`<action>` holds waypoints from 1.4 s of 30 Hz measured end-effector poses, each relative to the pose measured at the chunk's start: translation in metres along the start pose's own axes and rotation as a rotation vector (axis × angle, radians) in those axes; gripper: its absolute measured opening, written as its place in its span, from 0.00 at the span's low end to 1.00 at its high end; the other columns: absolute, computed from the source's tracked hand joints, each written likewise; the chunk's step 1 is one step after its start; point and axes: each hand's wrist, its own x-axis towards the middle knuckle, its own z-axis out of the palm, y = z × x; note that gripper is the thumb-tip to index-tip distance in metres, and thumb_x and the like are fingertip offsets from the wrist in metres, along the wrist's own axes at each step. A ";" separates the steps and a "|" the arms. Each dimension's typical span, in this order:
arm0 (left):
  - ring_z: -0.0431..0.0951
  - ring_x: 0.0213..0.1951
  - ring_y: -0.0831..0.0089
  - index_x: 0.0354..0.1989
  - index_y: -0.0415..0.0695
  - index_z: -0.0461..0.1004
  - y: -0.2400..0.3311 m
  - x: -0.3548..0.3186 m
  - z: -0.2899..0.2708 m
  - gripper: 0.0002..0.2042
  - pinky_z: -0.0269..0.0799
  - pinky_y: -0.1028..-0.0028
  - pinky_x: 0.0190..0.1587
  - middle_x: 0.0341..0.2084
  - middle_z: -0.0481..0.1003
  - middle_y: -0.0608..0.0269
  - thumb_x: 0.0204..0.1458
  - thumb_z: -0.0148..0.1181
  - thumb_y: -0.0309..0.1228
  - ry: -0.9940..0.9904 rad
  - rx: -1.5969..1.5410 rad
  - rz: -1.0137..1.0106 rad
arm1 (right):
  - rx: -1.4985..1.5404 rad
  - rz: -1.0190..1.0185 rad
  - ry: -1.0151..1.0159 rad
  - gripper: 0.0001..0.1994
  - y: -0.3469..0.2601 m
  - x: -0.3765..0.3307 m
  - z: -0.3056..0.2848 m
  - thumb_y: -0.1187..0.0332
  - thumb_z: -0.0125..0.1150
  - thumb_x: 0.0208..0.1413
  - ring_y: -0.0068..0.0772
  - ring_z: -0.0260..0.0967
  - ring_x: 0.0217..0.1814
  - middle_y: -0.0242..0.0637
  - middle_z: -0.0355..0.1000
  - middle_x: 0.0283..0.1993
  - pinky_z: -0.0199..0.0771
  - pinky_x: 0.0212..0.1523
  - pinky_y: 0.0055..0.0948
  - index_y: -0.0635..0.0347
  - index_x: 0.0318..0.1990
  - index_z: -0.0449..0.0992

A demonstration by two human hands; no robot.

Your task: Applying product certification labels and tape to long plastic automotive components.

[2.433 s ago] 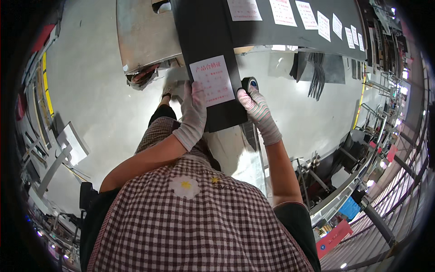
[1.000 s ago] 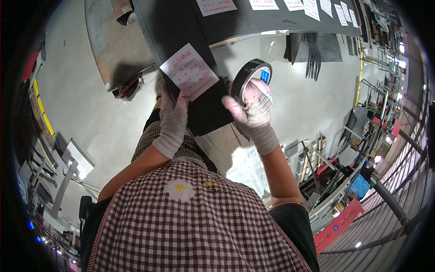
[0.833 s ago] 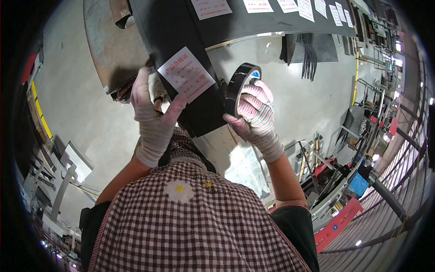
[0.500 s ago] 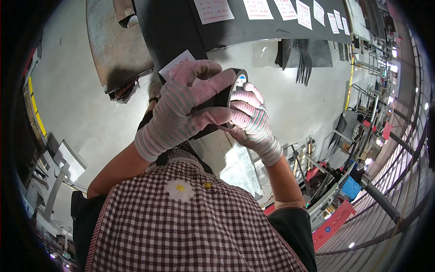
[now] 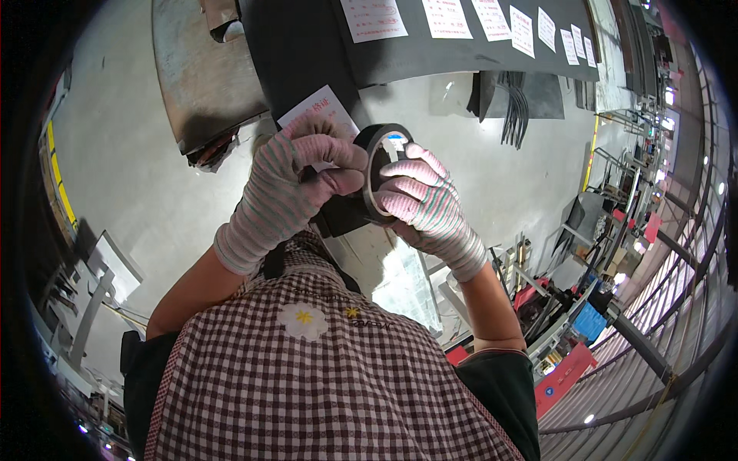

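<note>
My right hand (image 5: 432, 201), in a pink and grey striped glove, grips a roll of black tape (image 5: 369, 147) with the fingers reaching into its ring. Close beside the roll's left side is my left hand (image 5: 280, 180), gloved alike, its thumb and fingertips pinched together. Whatever lies in that pinch is hidden or too small to make out. A white card with red print (image 5: 321, 106) lies on the black surface just beyond my left hand, partly covered by it.
Several white printed cards (image 5: 374, 19) lie in a row along a black sheet (image 5: 461, 61) at the far side. A brown, worn panel (image 5: 204, 96) stands at the far left. Black strips (image 5: 513, 115) hang beyond my right hand. Frames and racks line the right side.
My left hand has drawn back leftward from the tape roll, its fingers closing from a spread grip into a pinch. The roll stays in my right hand, its ring turned more into view.
</note>
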 end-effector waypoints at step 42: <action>0.79 0.47 0.68 0.53 0.39 0.74 -0.289 0.015 -0.033 0.18 0.76 0.70 0.53 0.44 0.78 0.56 0.60 0.56 0.38 -0.229 -0.503 -0.509 | -0.335 0.793 0.016 0.53 -0.026 0.072 0.124 0.52 0.78 0.33 0.66 0.44 0.70 0.61 0.45 0.68 0.47 0.65 0.62 0.52 0.68 0.54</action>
